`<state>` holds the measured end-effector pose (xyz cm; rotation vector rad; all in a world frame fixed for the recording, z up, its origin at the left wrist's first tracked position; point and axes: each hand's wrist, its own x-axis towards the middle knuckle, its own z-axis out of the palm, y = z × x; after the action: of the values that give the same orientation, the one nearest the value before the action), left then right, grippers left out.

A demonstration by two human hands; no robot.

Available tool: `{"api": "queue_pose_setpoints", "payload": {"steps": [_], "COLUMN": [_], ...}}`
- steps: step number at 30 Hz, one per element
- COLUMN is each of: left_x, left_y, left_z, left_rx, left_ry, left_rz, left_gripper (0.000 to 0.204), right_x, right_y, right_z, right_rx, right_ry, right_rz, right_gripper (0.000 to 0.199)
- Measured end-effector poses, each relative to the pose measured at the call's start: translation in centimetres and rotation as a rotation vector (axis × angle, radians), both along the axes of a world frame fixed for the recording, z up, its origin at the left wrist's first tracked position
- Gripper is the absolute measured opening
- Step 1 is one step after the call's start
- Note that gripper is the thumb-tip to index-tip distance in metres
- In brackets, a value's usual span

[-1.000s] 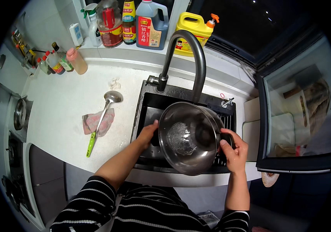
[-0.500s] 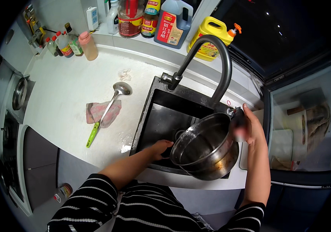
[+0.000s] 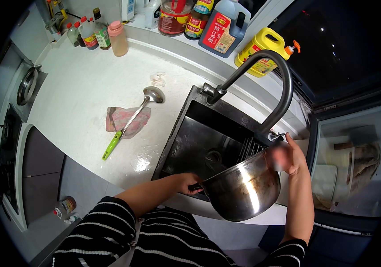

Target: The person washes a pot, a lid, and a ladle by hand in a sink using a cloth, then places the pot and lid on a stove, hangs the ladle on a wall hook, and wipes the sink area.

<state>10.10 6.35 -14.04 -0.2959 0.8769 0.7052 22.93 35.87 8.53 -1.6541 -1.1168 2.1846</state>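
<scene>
A large stainless steel pot [image 3: 243,191] is tilted on its side over the near right corner of the black sink [image 3: 199,142], its outer wall and base facing me. My left hand [image 3: 186,182] grips the pot's handle on the left. My right hand [image 3: 286,155] holds the pot's rim on the right, just below the end of the curved grey tap [image 3: 270,84].
A ladle with a green handle [image 3: 130,122] lies across a pink cloth [image 3: 126,121] on the white counter. Bottles and jugs [image 3: 217,24] line the back ledge. A stove [image 3: 3,147] lies at the left, a glass-fronted cabinet [image 3: 355,164] at the right.
The pot has been lifted out of the sink basin and tipped onto its side toward the near right corner. My view has shifted right and closer.
</scene>
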Motion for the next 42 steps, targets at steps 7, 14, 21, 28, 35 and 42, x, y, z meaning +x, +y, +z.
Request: {"api": "queue_pose_setpoints", "payload": {"steps": [7,14,21,28,35,42], "left_x": [-0.1,-5.6,-4.3,-5.3,-8.5,-7.9], "left_y": [-0.4,1.0,-0.9,-1.4,-3.8,-8.3], "left_z": [0.8,2.5,3.0,5.6,7.3,10.4], "left_rx": [-0.009,0.204,0.032,0.004,0.121,-0.026], "left_ry": [0.033,0.334,0.295,0.275,0.484,0.459], "left_rz": [-0.029,0.081,-0.099,-0.129,-0.11,-0.09], "left_gripper": [0.018,0.021,0.022,0.026,0.026,0.027], "right_x": [-0.9,-0.1,0.2,0.6,0.4,1.3], "right_y": [-1.5,-3.9,-3.5,-5.5,-10.2,-11.1], "right_z": [1.6,4.1,1.2,2.9,6.3,5.0], "right_rx": [-0.027,0.109,0.07,0.104,0.04,-0.029], "right_ry": [0.041,0.162,0.123,0.132,0.121,0.107], "right_rz": [-0.022,-0.022,-0.152,-0.184,-0.17,-0.078], "right_gripper": [0.044,0.043,0.039,0.039,0.043,0.045]}}
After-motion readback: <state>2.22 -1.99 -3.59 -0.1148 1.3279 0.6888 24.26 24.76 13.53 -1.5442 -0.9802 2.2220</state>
